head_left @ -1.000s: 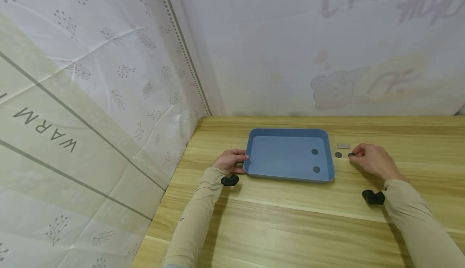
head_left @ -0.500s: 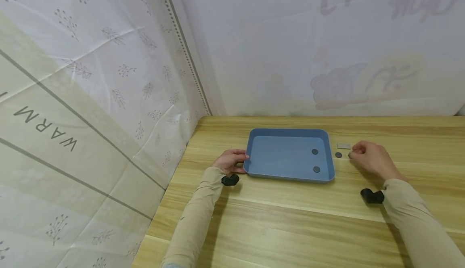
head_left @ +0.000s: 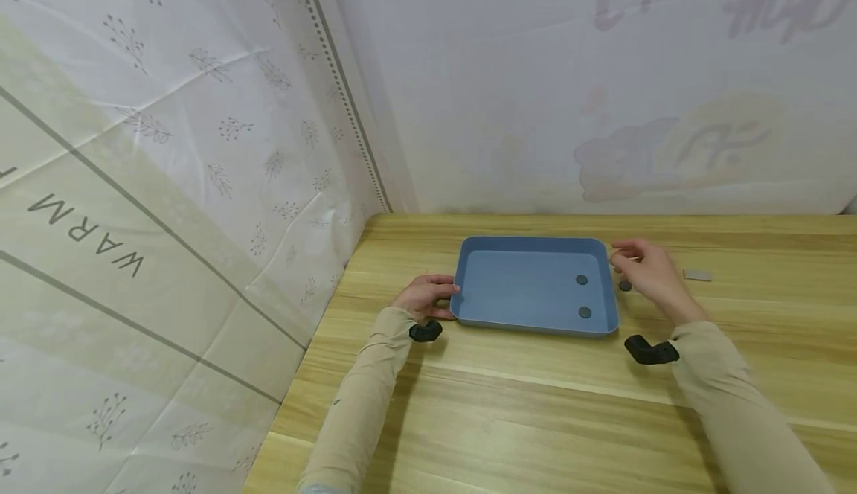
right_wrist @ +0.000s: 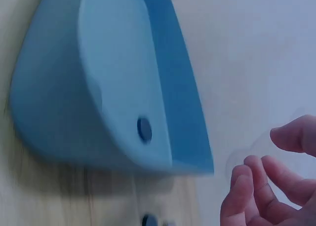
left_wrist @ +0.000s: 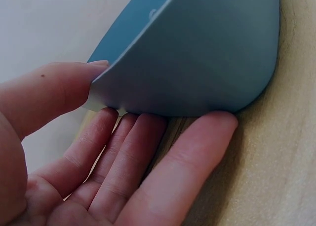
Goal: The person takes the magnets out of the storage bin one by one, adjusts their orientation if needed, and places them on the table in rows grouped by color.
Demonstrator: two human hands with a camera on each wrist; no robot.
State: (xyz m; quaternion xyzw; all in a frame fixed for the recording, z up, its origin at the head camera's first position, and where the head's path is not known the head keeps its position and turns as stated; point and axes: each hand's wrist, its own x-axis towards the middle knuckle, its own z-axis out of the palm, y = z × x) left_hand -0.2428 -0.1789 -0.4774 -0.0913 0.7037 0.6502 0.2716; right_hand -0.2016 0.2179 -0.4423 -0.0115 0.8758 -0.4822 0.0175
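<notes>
My left hand point(head_left: 422, 298) grips the left end of a blue tray point(head_left: 535, 329), with its thumb over the rim and the other fingers low against the outer wall. Inside the tray, near its right end, lie two dark grey discs, a far disc point(head_left: 582, 280) and a near disc point(head_left: 585, 312). My right hand point(head_left: 648, 271) is at the tray's far right corner. In the right wrist view its fingers point(right_wrist: 242, 186) are loosely bent, the thumb stands apart, and nothing shows between them. Another dark disc point(head_left: 625, 286) lies on the table just right of the tray.
A flat grey rectangular piece point(head_left: 697, 275) lies on the wooden table point(head_left: 509, 419) to the right of my right hand. Patterned cloth point(head_left: 495, 107) hangs behind the table and along its left side. Each wrist carries a black camera mount point(head_left: 649, 350).
My right hand has left a disc on the right and moved left to the tray. It now covers that spot, and a rectangular piece formerly behind it shows. The left hand has stayed still.
</notes>
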